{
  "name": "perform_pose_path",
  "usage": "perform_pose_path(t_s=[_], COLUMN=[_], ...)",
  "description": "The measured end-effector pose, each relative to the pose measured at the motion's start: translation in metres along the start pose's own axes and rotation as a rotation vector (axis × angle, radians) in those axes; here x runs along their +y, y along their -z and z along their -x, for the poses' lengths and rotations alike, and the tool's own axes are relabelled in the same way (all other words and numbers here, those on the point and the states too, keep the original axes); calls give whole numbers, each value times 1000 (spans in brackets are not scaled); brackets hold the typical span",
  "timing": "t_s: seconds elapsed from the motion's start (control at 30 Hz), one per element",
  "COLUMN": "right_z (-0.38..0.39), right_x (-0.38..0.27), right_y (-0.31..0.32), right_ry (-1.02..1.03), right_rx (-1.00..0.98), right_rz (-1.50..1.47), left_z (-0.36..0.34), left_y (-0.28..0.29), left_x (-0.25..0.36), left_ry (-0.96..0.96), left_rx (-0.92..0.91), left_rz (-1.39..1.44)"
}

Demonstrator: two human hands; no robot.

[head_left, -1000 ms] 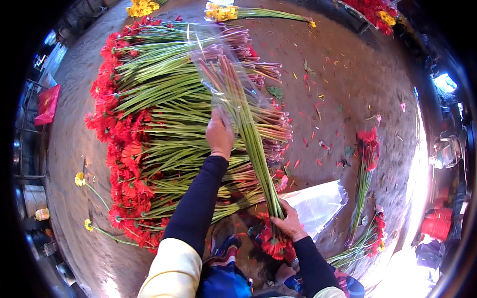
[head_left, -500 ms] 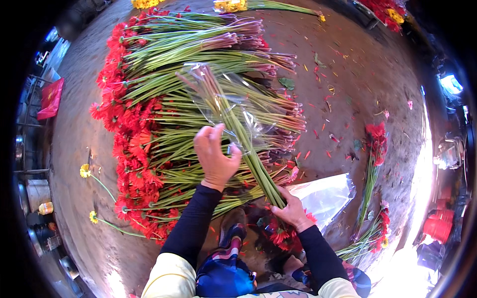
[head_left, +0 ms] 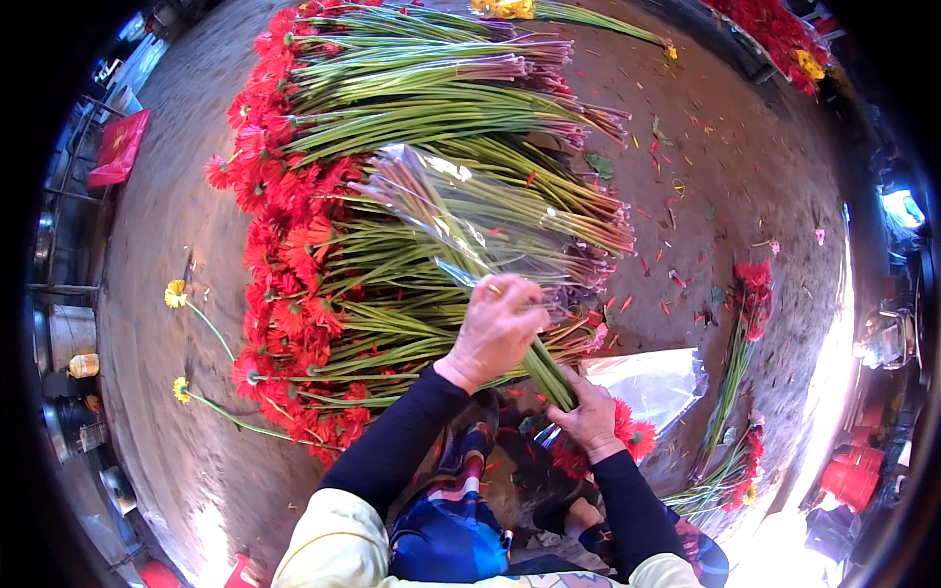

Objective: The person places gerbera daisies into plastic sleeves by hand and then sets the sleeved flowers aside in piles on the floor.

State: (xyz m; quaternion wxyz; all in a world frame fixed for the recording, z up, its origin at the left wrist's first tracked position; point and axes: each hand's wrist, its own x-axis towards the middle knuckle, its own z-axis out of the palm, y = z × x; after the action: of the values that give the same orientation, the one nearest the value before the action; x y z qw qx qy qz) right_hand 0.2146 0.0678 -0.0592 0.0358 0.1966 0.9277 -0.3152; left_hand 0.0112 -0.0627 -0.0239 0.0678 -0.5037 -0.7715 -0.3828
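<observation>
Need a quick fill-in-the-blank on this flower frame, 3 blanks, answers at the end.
1. The left hand rests on a bunch of stems wrapped in clear ____.
2. The right hand holds the bunch at its ____ flower heads.
3. Two loose flowers on the floor, left of the big pile, are ____.

Missing words: plastic; red; yellow

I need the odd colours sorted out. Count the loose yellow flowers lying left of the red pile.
2. One yellow flower lies left of the red gerbera pile; the second yellow flower lies nearer the person. More yellow ones sit at the far edge.
</observation>
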Motion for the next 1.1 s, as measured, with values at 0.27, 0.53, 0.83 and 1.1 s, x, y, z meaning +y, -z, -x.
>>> perform_pose_path(t_s=[0.27,0.53,0.83,1.1], right_z=[5,4,-7,-26], right_x=[-2,-9,-17,-29], right_y=[-6,-14,-8,8], right_ry=[-131,-192,-310,-241], right_rx=[-66,-127,-136,-168], right_rz=[-577,-570,-935,-1003], left_z=[45,41,47,61], left_y=[15,-2,-32,-13], left_x=[-19,28,-16,22], left_ry=[201,-250,499,229], left_rx=[318,-3,92,-326], left_rz=[-255,129,40,599])
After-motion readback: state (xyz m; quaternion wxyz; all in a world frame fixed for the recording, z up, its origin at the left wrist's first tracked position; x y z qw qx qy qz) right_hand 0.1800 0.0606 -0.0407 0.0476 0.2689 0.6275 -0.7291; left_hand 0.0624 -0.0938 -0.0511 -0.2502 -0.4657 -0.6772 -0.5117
